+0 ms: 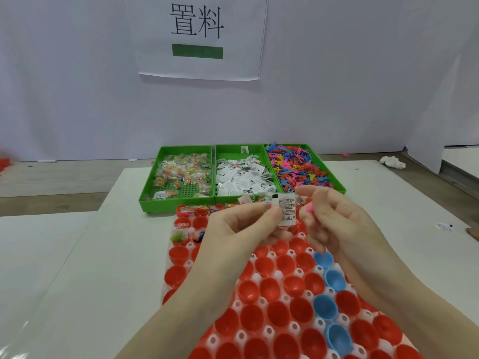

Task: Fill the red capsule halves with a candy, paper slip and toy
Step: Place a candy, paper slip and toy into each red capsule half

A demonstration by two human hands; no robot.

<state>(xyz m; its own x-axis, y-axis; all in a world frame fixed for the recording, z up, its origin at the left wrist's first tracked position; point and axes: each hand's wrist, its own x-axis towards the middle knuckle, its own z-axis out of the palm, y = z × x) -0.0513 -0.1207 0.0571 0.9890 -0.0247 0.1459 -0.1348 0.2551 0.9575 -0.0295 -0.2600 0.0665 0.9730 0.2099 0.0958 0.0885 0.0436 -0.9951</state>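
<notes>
My left hand (243, 224) pinches a paper slip (287, 209); right hand (334, 216) pinches a pink toy (309, 209); either could slip, missing the red capsule halves (268, 265).

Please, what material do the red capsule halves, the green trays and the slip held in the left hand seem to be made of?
Red capsule halves: likely hard plastic, smooth and glossy, with light glinting inside the cups.
Green trays: probably moulded plastic, matte, with a perforated grid floor.
Slip, pinched by the left hand: looks like thin white printed paper, folded flat; a plastic film cannot be excluded.
</notes>
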